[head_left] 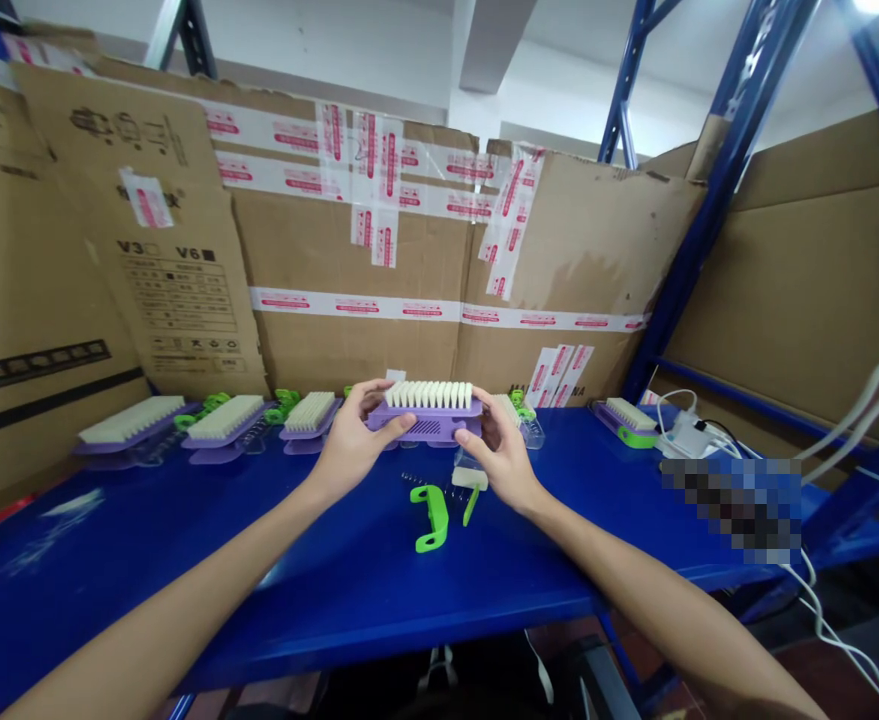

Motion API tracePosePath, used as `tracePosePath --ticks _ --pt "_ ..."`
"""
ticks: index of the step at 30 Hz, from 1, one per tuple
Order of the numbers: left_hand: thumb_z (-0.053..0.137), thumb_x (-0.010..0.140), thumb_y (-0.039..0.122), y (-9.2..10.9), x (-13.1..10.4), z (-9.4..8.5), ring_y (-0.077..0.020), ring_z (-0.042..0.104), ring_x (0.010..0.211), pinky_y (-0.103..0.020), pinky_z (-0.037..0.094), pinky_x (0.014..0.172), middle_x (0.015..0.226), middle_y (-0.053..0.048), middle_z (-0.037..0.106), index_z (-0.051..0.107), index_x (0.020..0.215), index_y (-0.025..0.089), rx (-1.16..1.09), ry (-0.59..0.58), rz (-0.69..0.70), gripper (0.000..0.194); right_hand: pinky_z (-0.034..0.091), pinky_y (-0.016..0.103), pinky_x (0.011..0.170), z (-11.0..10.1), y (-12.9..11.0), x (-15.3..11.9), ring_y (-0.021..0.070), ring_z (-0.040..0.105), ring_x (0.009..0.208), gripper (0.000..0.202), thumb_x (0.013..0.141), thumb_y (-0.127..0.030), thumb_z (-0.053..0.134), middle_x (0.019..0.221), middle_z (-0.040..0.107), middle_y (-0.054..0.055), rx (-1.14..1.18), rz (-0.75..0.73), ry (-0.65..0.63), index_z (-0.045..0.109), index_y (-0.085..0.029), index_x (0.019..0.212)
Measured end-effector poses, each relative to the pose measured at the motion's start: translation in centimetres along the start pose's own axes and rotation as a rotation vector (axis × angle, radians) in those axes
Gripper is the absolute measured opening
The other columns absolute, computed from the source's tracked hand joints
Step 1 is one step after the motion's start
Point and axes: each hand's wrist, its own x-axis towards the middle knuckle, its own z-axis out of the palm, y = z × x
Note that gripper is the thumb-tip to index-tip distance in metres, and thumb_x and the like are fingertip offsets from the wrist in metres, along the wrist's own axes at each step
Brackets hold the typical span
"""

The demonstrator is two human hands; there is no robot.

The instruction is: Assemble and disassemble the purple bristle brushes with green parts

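Between my two hands, a purple brush [430, 424] with cream bristles facing up is held level above the blue table. My left hand [364, 432] closes on its left end, thumb along the near side. Its right end is gripped by my right hand [500, 448], with the thumb on the near side too. Just below lies a bright green curved handle piece [431, 520]. Right of that are a thin green strip [471, 505] and a small cream block [470, 479]. Tiny springs [414, 478] lie nearby, partly too small to make out.
Along the back of the blue table [296, 600], several purple brushes [225, 420] stand bristles up, with green parts [283, 405] beside them. A green-and-purple brush [629, 420] sits at the right, near a white power strip [690, 436] and cables. Cardboard walls [349, 350] enclose the back.
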Motion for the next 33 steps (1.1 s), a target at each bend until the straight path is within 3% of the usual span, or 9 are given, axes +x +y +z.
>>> tracePosePath --ticks 6,13,17,21,25,33 --pt "0.088 0.09 0.07 0.0 0.2 -0.4 -0.0258 0.074 0.108 -0.038 0.062 0.09 0.119 -0.01 0.078 0.07 0.136 0.024 -0.195 -0.064 -0.128 0.068 0.07 0.049 0.095 -0.5 0.2 0.8 0.0278 0.075 0.112 0.051 0.093 -0.051 0.087 0.128 0.072 0.007 0.197 0.128 0.102 0.067 -0.032 0.136" --pt "0.096 0.083 0.066 0.2 0.0 -0.1 -0.0258 0.075 0.107 -0.035 0.064 0.085 0.118 -0.009 0.077 0.071 0.136 0.025 -0.371 -0.089 -0.233 0.071 0.067 0.041 0.084 -1.0 0.4 1.1 0.0198 0.071 0.089 0.043 0.093 -0.048 0.086 0.109 0.068 0.002 0.272 0.175 0.106 0.068 -0.03 0.127" --pt "0.098 0.083 0.061 0.0 0.2 -0.2 -0.0228 0.075 0.104 -0.032 0.063 0.084 0.118 -0.008 0.077 0.073 0.132 0.025 -0.39 -0.014 -0.207 0.065 0.066 0.039 0.079 -0.8 0.0 0.9 0.0213 0.07 0.096 0.048 0.094 -0.048 0.088 0.122 0.069 0.005 0.192 0.125 0.054 0.065 -0.033 0.133" --pt "0.096 0.088 0.059 0.1 0.6 -0.2 -0.0227 0.075 0.109 -0.036 0.064 0.094 0.122 -0.008 0.077 0.075 0.126 0.024 -0.538 0.053 -0.195 0.056 0.064 0.037 0.075 -0.7 -0.5 0.6 0.0217 0.07 0.098 0.055 0.094 -0.052 0.09 0.134 0.065 0.006 0.126 0.077 0.028 0.06 -0.035 0.136" --pt "0.097 0.087 0.058 0.6 0.8 -0.5 -0.0215 0.075 0.104 -0.036 0.064 0.092 0.115 -0.006 0.076 0.077 0.125 0.025 -0.577 0.048 -0.224 0.054 0.066 0.043 0.086 -0.5 -0.3 0.3 0.0249 0.07 0.107 0.062 0.096 -0.057 0.087 0.141 0.064 0.008 0.051 0.016 0.021 0.054 -0.034 0.143" --pt "0.093 0.088 0.066 1.7 0.6 -0.5 -0.0185 0.072 0.101 -0.031 0.064 0.089 0.111 -0.003 0.073 0.077 0.119 0.029 -0.456 0.061 -0.129 0.051 0.063 0.043 0.089 -0.6 0.8 0.0 0.0203 0.065 0.092 0.06 0.099 -0.062 0.083 0.137 0.068 0.009 -0.07 -0.021 0.02 0.057 -0.029 0.142"
